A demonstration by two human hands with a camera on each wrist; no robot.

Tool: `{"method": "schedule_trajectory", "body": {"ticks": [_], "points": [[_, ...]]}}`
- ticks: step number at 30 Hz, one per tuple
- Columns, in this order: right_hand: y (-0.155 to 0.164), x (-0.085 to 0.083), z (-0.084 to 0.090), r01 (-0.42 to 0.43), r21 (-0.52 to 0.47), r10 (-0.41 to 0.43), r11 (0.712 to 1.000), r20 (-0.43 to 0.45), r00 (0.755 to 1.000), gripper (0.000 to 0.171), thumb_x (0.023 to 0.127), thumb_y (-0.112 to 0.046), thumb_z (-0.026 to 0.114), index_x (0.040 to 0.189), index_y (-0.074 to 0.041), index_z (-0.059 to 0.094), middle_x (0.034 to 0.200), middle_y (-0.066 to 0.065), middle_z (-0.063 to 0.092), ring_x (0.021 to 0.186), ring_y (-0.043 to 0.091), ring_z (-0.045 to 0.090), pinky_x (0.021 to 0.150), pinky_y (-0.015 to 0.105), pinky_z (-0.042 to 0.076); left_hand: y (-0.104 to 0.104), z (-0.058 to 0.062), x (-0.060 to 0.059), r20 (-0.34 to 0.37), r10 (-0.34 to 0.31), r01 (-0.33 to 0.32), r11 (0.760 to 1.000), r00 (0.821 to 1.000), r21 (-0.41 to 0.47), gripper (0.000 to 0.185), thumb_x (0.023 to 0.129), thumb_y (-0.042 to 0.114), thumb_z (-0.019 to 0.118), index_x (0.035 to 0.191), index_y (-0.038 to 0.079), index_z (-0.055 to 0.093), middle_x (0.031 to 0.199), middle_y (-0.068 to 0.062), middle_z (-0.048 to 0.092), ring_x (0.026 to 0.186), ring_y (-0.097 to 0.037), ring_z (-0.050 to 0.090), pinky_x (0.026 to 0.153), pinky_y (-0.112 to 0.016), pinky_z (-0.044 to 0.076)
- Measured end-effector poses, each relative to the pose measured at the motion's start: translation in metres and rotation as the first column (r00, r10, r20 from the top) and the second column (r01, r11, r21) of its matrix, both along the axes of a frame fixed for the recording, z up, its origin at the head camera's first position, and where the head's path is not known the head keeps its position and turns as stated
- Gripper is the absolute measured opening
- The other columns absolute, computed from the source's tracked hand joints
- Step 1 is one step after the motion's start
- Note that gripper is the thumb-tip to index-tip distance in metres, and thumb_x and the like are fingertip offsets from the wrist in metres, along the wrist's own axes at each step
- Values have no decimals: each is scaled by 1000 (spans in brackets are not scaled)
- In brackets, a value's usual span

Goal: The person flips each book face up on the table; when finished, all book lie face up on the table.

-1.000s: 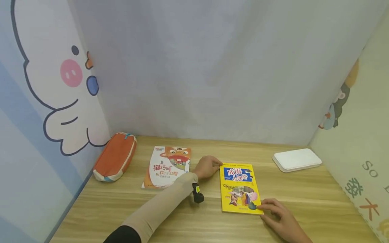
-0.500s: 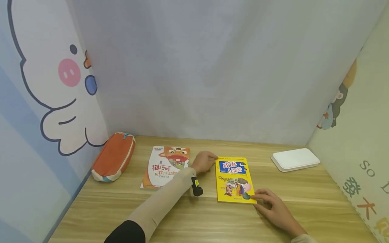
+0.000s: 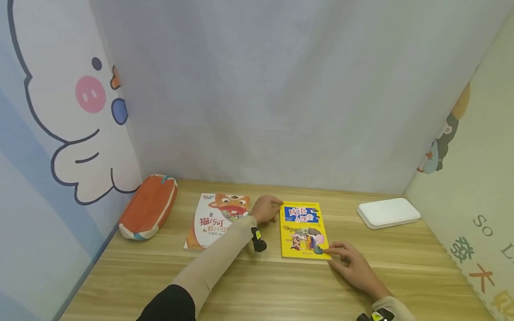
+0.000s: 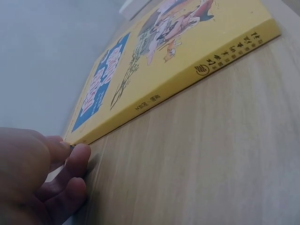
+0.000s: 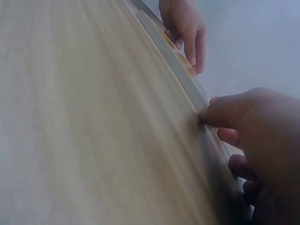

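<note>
A yellow book [image 3: 297, 243] with a blue title panel lies flat on the wooden table. My left hand [image 3: 266, 209] pinches its far left corner. In the left wrist view, thumb and fingertips meet at that corner [image 4: 79, 136], and the spine faces the camera. At the near right corner, my right hand [image 3: 354, 268] pinches the book between thumb and fingers. The right wrist view shows the right thumb [image 5: 225, 111] against the book's near edge, with the left hand [image 5: 185, 26] farther off. A white picture book [image 3: 206, 223] lies to the left, partly covered by my left forearm.
On the far left, an orange pencil case [image 3: 148, 206] with white trim rests by the wall. A white box-like case [image 3: 388, 212] lies at the back right. Behind the table [image 3: 257, 290] hangs a grey curtain [image 3: 257, 98], with printed panels at both sides.
The yellow book has slid away from me and slightly left across the table, both hands moving along with it. The white picture book, pencil case and white case have stayed put.
</note>
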State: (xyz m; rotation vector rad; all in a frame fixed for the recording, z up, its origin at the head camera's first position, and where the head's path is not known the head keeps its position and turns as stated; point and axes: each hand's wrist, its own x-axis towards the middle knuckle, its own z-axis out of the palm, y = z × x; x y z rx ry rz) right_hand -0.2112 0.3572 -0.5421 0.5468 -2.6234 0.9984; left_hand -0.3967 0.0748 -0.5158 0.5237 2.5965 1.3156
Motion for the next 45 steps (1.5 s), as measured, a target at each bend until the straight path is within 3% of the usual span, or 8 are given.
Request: {"method": "schedule_trajectory", "body": {"ticks": [3,11,14,19,23,45], "points": [[-2,-1,2,11,-5,-11,1000,-2,1000,25,88,-6,80,110,-17,79,114,2,68,96,-1,54,74,21,47,0,1,-2,-4,-10,11,1000,1000,2,31,103,11,62,133,6,69,88,-12,75,45,-9,56,44,-20,43],[-1,-2,2,-3,-14,3,1000,-15,1000,26,86,-3,80,110,-15,79,113,3,68,93,0,53,73,21,46,0,2,-3,17,-17,17,1000,1000,-4,33,103,12,62,135,7,68,115,-15,72,47,-8,57,45,-20,44],[-2,-1,2,-9,-18,9,1000,-17,1000,26,86,-3,80,110,-14,79,113,4,68,93,0,53,73,20,46,0,2,-2,26,-16,17,1000,1000,-9,33,103,13,62,135,8,68,105,-12,73,47,-8,56,44,-20,44],[-2,-1,3,-5,-22,5,1000,-10,1000,26,86,-3,80,110,-14,79,113,4,68,93,-1,53,73,20,46,-1,4,-1,45,-11,11,1000,999,3,35,103,13,63,137,7,66,74,-5,69,45,-10,54,43,-21,44],[-1,-2,-1,-2,-36,3,999,10,1000,27,85,-4,81,110,-14,79,114,5,68,90,1,52,72,20,45,-2,4,0,61,-21,20,1000,998,16,37,102,12,63,139,7,65,63,-3,65,45,-10,54,42,-20,44],[-6,1,5,-12,-45,13,999,17,1000,25,86,-4,80,110,-15,79,113,5,68,90,1,51,71,21,45,-6,3,1,89,-44,42,999,995,22,39,103,15,62,142,11,63,54,-4,58,42,-12,50,41,-22,46]]}}
